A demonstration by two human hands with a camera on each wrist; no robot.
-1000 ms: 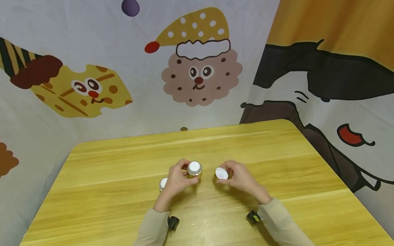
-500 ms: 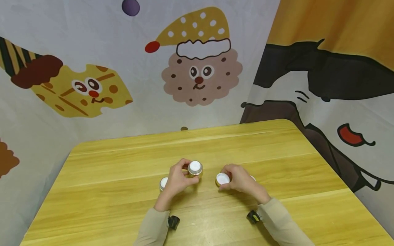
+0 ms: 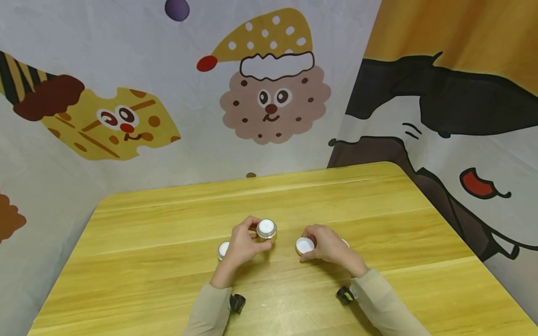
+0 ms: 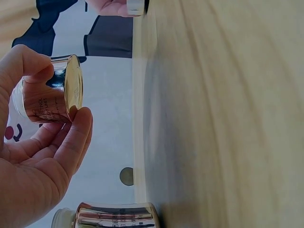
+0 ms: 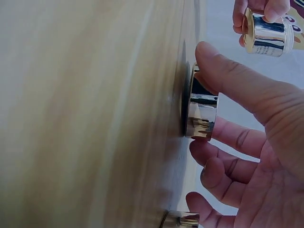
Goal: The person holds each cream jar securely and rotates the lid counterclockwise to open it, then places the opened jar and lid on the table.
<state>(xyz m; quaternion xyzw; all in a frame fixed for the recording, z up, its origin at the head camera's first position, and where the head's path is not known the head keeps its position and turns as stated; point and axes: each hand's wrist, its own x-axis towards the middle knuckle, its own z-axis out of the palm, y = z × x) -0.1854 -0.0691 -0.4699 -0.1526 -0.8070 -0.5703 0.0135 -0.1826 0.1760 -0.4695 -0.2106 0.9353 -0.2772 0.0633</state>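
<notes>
My left hand (image 3: 243, 243) grips a gold cream jar (image 3: 266, 229) with its white top facing up, raised above the table. In the left wrist view the thumb and fingers hold the jar (image 4: 50, 92) around its shiny side, with small print on it. To the right, my right hand (image 3: 329, 245) pinches a gold jar lid (image 3: 305, 246), its white inside turned up, at the tabletop. A second jar (image 3: 223, 250) stands beside the left wrist, partly hidden by the hand. Behind the right hand a second lid (image 3: 345, 243) is mostly hidden; the right wrist view shows this lid (image 5: 181, 219) on the table.
The wooden table (image 3: 168, 280) extends around both hands, its far edge near a cartoon-printed cloth (image 3: 201, 116). Black wrist cameras sit below each wrist, the left camera (image 3: 237, 303) and the right camera (image 3: 345, 295).
My right hand has lowered the lid toward me onto the tabletop, its white inside now facing up. The second lid has come into view behind that hand. The left hand and jar barely moved.
</notes>
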